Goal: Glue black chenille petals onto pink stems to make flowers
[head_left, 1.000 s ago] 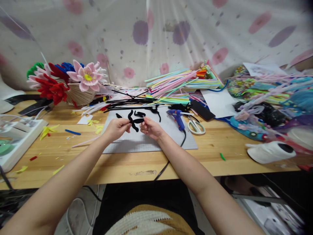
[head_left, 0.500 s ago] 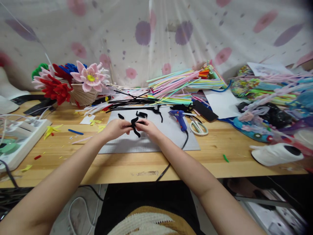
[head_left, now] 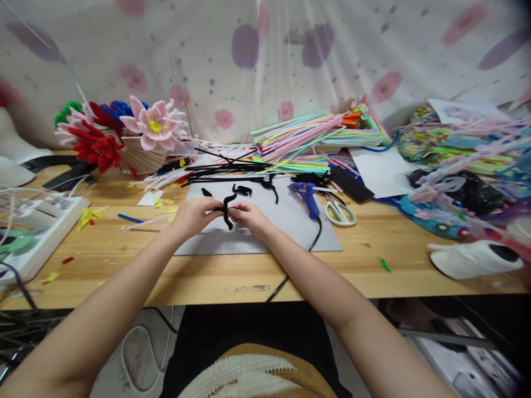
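Centrally, just above a gray mat on a wooden table, two bare hands hold a small black fuzzy piece with wavy arms. The left hand pinches it from the left between thumb and fingers; the right hand meets it from the right, thumb and fingertips drawn together on it, the exact grip partly hidden. The piece stands between the hands, one arm rising to the far side, another dropping to the near side.

Beyond the hands, on the mat, lie a bent black piece and, farther left, a short black piece. Toward the mat's right side rests a blue glue gun, with pale-handled scissors to its right and a dark phone farther back. Along the far side lie black stems and a heap of pastel stems. At far left are fuzzy flowers; at near right, a white spool lies on its side.
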A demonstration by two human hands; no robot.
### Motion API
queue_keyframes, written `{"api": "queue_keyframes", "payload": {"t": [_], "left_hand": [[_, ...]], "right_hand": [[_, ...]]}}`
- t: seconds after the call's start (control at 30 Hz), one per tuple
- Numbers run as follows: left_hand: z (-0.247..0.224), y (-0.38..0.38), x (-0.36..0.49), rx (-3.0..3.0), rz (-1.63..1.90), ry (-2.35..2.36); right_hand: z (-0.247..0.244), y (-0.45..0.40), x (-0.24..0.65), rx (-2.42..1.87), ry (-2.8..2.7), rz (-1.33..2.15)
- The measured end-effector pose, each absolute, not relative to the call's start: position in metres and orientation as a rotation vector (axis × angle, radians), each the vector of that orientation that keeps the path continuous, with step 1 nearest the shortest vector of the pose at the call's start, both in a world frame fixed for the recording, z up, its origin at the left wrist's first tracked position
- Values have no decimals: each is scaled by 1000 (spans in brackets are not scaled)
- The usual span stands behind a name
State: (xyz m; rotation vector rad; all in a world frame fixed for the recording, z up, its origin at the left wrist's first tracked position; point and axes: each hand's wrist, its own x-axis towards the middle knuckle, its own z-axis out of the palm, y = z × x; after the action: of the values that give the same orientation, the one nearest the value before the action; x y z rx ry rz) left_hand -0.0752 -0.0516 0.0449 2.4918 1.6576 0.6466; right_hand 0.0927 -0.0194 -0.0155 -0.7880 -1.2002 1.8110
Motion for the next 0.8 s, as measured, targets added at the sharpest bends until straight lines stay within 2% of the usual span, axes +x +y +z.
{"api": "queue_keyframes", "payload": {"t": [0.23,0.53,0.8], "left_hand": [[49,-55,-71,2547,570,1667],[45,-51,-78,2565,401,1352],[48,-45,-67,2766,447,1348]], "right_hand": [[-11,-14,103,-682,-1421,1685],[-10,-11,104,-657,-1475,1935],[-14,-10,104,-685,-1302,2006]]}}
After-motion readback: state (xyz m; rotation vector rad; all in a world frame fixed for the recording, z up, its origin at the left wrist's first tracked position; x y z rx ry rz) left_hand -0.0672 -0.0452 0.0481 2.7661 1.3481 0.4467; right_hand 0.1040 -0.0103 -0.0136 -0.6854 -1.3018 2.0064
